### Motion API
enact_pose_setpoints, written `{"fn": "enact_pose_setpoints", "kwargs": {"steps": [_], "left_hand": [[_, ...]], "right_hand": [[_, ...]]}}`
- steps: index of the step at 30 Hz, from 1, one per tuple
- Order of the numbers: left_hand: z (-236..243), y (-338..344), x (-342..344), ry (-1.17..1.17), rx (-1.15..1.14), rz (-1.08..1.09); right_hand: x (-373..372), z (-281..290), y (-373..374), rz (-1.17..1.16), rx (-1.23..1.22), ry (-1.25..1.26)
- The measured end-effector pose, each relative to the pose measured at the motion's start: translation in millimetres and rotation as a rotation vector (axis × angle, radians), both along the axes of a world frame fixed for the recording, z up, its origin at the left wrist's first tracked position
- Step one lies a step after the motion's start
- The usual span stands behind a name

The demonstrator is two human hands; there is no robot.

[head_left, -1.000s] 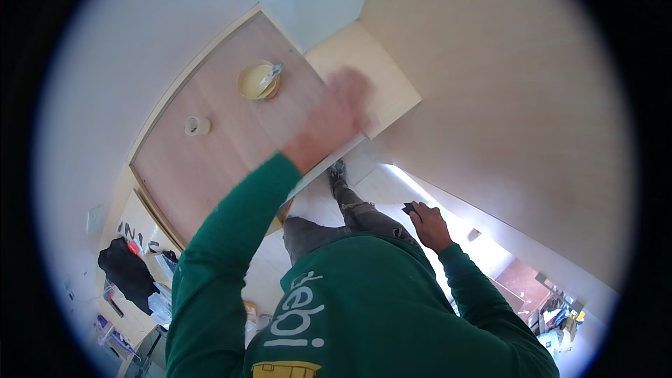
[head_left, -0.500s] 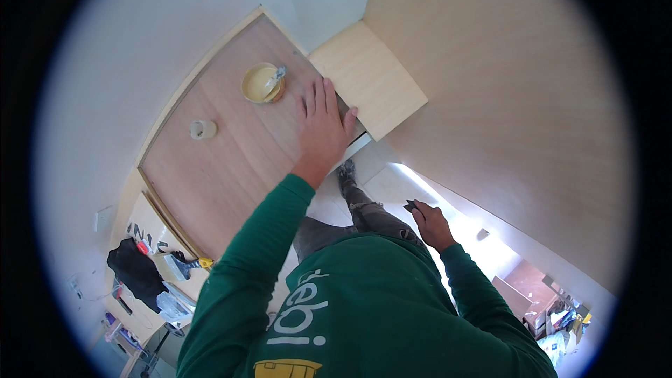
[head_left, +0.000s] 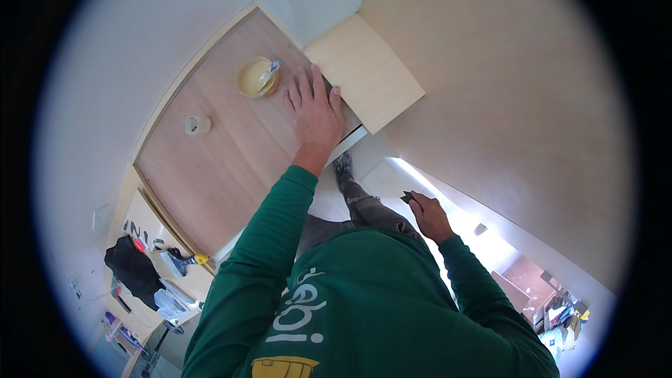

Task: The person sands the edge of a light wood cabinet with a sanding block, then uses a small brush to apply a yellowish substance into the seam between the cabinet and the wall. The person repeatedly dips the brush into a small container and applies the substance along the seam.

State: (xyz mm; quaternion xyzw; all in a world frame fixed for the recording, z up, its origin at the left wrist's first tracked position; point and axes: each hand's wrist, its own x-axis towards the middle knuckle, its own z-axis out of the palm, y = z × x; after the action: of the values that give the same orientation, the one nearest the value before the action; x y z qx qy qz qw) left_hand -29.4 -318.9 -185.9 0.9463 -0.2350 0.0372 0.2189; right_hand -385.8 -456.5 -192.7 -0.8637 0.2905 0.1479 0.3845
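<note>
My left hand (head_left: 315, 115) lies flat on the reddish-brown wooden panel (head_left: 224, 161), fingers stretched out and slightly apart near its right edge. Just to the left of the fingertips stands a pale yellow bowl (head_left: 245, 84). A whitish-smeared tool (head_left: 269, 72) leans in it over the rim; its exact kind is hard to make out. Lower down to the right, by my thigh, my right hand (head_left: 432, 217) is closed round a small black object (head_left: 407, 197) with a notched end. Most of that object is hidden in the fingers.
A roll of tape (head_left: 198, 124) sits on the panel, left of the bowl. One light wooden board (head_left: 367, 73) adjoins the panel's right edge, beside a tall wooden panel (head_left: 504, 112). Tools and a black cloth (head_left: 131, 269) lie at lower left. Assorted items (head_left: 560, 318) are piled at lower right.
My left hand has slid slightly farther away and to the left, closer to the bowl. The whole view has shifted a little. My right hand still grips the black object.
</note>
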Motion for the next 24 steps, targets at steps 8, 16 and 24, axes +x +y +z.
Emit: {"fn": "enact_pose_setpoints", "kwargs": {"steps": [8, 16, 24], "left_hand": [[11, 10, -25, 0.008, -0.010, -0.067], [23, 21, -69, 0.052, 0.001, -0.204], [17, 40, -70, -0.004, 0.005, -0.394]], "right_hand": [[5, 6, 1, -0.002, 0.014, 0.039], [19, 8, -3, 0.074, -0.009, 0.018], [19, 5, -3, 0.109, -0.028, -0.002]]}}
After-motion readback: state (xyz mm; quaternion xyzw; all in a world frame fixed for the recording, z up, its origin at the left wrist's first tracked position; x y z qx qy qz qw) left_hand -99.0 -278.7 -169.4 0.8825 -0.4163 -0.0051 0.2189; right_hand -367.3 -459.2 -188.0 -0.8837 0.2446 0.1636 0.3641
